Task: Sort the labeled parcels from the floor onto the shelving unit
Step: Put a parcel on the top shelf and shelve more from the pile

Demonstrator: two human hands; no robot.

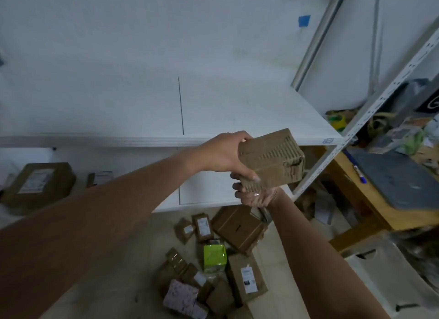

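Wall: white and plain wall [154, 33]; a small square of blue tape [304, 21] stuck high on it toward the right; a pale grey rail [318, 40] slants down beside the tape
Shelving: white shelving unit [237, 109] against the wall; flat boards with a thin dark seam [181, 104]; a perforated white metal upright [370, 109] at its right front
Floor: pale tiled floor [282, 245], faint joints
Right side: yellow wooden counter [370, 207] just past the upright, carrying a grey slab [399, 176] and a blue pen [360, 175]; blurred clutter [403, 133] behind; a white box [380, 271] below
Light: dim and even; soft shade under the shelf board

Storeroom: metal shelving [356, 126], floor-strewn labeled parcels [247, 278].
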